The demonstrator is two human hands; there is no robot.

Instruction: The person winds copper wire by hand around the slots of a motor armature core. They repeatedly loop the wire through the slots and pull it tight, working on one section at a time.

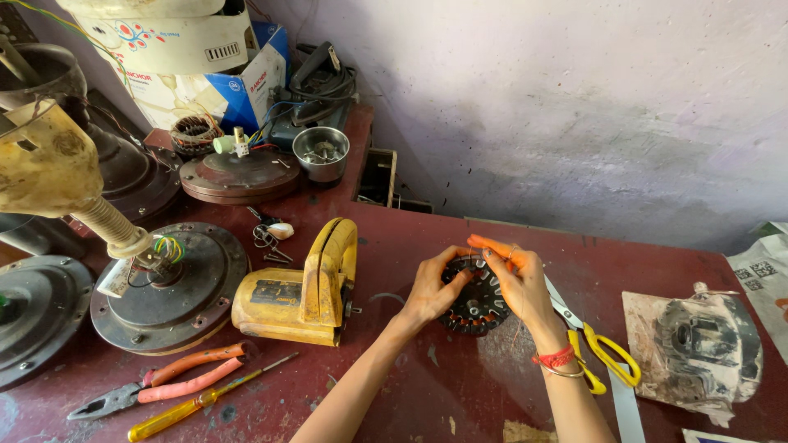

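Stator (pixel 478 305) sits upright on edge on the red surface (pixel 460 238), near centre, between both hands. It is a dark slotted ring with orange inserts showing in the lower slots.

Left hand (pixel 428 289): grip pressed onto the stator's left rim, thumb toward the hub, fingers behind. Right hand (pixel 520 283): grip pinching an orange strip (pixel 490 244) at the stator's top edge; the strip juts up and left past the fingertips. Red thread and a bangle on the right wrist.

Scissors (pixel 593 338) with yellow handles lie just beside the right forearm, blades pointing toward the stator. Yellow power tool (pixel 302 289) stands left of the left hand, apart from it. Pliers (pixel 156 382) with orange handles and a yellow screwdriver (pixel 205 399) lie at the front left. Fan motor housings (pixel 168 287) fill the left side. Grey casting (pixel 698 344) rests on paper at the right. Steel bowl (pixel 321 152) of small parts stands at the back.
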